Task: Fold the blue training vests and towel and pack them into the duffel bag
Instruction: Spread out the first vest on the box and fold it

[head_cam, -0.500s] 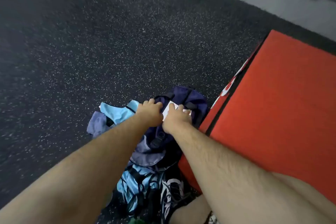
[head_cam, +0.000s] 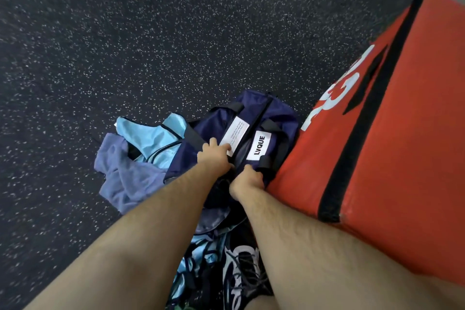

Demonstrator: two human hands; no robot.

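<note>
A navy duffel bag [head_cam: 274, 118] with two white labels lies on the floor against a red mat. My left hand [head_cam: 214, 157] grips the bag's fabric beside the left label. My right hand [head_cam: 247, 181] is curled on the bag's near end, by the zipper line. A light blue training vest [head_cam: 156, 137] with dark trim lies crumpled left of the bag. A lavender-blue towel [head_cam: 125, 178] is bunched beside and partly under it. More light blue vest fabric [head_cam: 198, 257] lies under my arms, near my shoe.
A thick red mat [head_cam: 392, 148] with a black strip and white lettering borders the bag on the right. Dark speckled rubber floor [head_cam: 151, 40] spreads to the left and beyond. My dark patterned shoe [head_cam: 241, 269] stands at the bottom.
Both hands have slid toward me along the bag's top, uncovering the two white labels. The camera has moved closer and tilted.
</note>
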